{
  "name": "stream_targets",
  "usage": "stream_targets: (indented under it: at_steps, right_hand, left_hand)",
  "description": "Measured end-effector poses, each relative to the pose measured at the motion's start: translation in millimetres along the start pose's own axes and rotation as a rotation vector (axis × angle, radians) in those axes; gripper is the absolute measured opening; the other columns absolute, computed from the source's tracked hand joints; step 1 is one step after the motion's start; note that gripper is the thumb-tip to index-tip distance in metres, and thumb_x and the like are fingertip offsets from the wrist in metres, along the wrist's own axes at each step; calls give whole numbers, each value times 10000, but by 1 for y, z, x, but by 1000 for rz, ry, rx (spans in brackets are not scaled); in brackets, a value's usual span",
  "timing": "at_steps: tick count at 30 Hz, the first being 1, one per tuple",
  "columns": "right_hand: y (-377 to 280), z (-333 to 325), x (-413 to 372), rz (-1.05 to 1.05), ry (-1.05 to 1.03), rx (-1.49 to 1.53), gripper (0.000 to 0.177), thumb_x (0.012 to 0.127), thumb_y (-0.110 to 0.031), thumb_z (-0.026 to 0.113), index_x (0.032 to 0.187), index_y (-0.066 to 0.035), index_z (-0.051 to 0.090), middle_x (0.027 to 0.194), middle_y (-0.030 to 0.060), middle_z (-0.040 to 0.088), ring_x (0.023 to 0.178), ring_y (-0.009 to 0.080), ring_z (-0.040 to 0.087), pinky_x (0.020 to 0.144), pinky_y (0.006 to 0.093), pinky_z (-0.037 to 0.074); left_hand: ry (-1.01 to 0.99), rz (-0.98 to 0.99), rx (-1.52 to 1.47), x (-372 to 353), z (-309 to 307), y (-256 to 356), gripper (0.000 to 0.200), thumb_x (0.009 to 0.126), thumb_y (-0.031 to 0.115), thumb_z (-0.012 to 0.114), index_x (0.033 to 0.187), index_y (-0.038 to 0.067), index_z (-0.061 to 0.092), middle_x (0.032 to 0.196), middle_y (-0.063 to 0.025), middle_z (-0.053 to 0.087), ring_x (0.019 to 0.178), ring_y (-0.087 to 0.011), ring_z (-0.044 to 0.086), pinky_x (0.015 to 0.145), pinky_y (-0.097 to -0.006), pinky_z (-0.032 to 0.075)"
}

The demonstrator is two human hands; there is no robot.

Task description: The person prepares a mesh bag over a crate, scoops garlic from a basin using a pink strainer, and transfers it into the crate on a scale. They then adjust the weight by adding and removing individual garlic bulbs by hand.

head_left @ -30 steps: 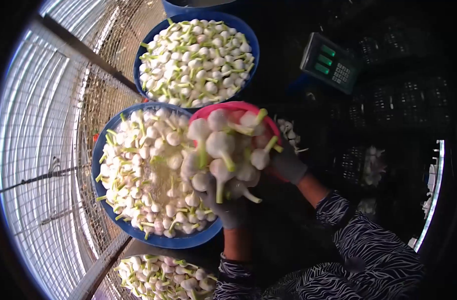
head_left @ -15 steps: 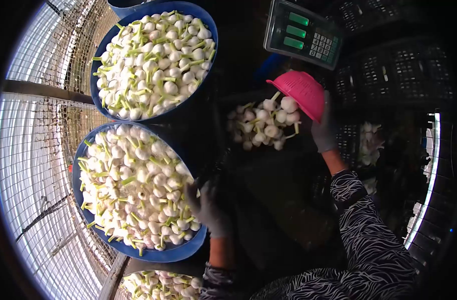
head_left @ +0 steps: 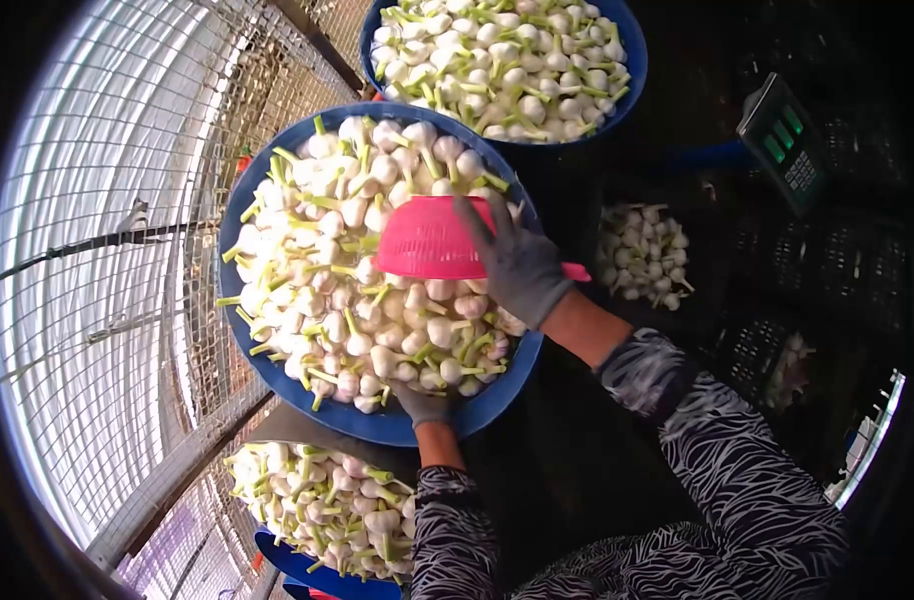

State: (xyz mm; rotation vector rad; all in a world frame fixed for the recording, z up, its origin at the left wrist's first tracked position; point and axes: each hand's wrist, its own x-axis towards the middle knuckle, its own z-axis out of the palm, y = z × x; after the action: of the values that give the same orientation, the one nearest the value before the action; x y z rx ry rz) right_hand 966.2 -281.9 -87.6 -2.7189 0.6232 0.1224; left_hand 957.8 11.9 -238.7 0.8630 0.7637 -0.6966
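A pink basket (head_left: 432,238) lies tilted on its side against the garlic bulbs (head_left: 322,225) heaped in a large blue tub (head_left: 377,428). My gloved right hand (head_left: 517,262) grips the basket from its right side, with fingers over its wall. At the near edge of the same tub is my gloved left hand (head_left: 424,403); its fingers are hidden among the bulbs, so what they hold cannot be made out.
A second blue tub (head_left: 637,60) of garlic stands behind, and another garlic heap (head_left: 327,505) lies at the lower left. To the right are a pile of garlic (head_left: 644,255), a lit scale display (head_left: 783,140) and dark crates (head_left: 847,260). Wire mesh (head_left: 127,250) runs along the left.
The view has shifted left. My right hand has carried the pink basket from the garlic pile near the scale to the tub. My left hand has moved in among the tub's bulbs.
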Motion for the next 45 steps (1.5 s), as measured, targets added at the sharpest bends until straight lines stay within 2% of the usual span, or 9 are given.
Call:
stream_targets:
  at_steps: [5,8,15,19,23,31,35,40,45]
  right_hand:
    - [-52,85,9,237,-205,-174,824,858,-210,549,1533,-191,77,1415,338,320,874,377,671,528,533,512]
    - [-48,74,14,339,-368,63,882,841,-191,563,1529,-137,14,1432,325,309,997,392,628,692,503,518]
    - [-14,99,6,400,-247,485,906,812,-235,608,1523,-120,59,1534,209,220,1405,322,291,1113,385,301]
    - [-7,91,-7,423,-104,698,826,799,-285,667,1475,-181,205,1260,226,562,1112,387,583,960,423,460]
    - [-15,25,-33,563,-203,1013,788,743,-82,558,1473,-132,265,1308,224,527,1221,342,522,1003,360,425]
    - [-16,-12,-70,393,126,1232,804,742,-103,631,1459,-113,268,1220,204,561,1124,328,573,947,379,457]
    - [24,-38,-109,279,352,1099,746,788,-88,613,1449,-41,269,1227,189,557,1139,286,568,952,360,454]
    - [95,-93,-177,411,501,1109,728,851,-84,625,1476,-60,253,1263,198,554,1145,271,578,949,346,459]
    - [197,-109,-248,467,620,429,703,824,-84,673,1444,-49,343,1304,211,528,1130,344,581,954,369,467]
  left_hand:
    - [-324,-458,-725,39,-6,-2,687,906,553,356,1444,125,351,1481,-133,362,1352,-329,351,1120,-498,279]
    - [-76,6,310,-4,69,16,656,879,528,416,1394,121,400,1434,-104,425,1315,-279,401,1116,-476,274]
    - [-204,-133,11,53,64,26,635,964,529,404,1382,51,409,1327,-142,483,1209,-301,484,1045,-417,392]
    - [-251,-45,17,36,58,27,441,972,374,461,1277,58,496,1206,-101,562,1062,-245,569,925,-386,482]
    - [-374,476,740,-29,113,29,350,995,168,405,1313,31,450,1278,-84,513,1145,-206,529,981,-343,465]
    - [-100,340,241,-73,155,28,440,961,224,462,1363,56,398,1308,-110,464,1198,-234,486,1006,-381,426]
    - [-223,678,797,-103,188,-10,441,953,267,479,1331,55,401,1277,-135,452,1191,-249,489,1013,-403,419]
    - [-806,150,363,-155,273,-91,426,988,284,371,1282,-24,391,1240,-132,474,1179,-247,487,1021,-385,411]
    - [-590,-62,247,-114,260,-259,434,973,333,405,1315,67,436,1278,-114,505,1205,-282,492,1016,-436,418]
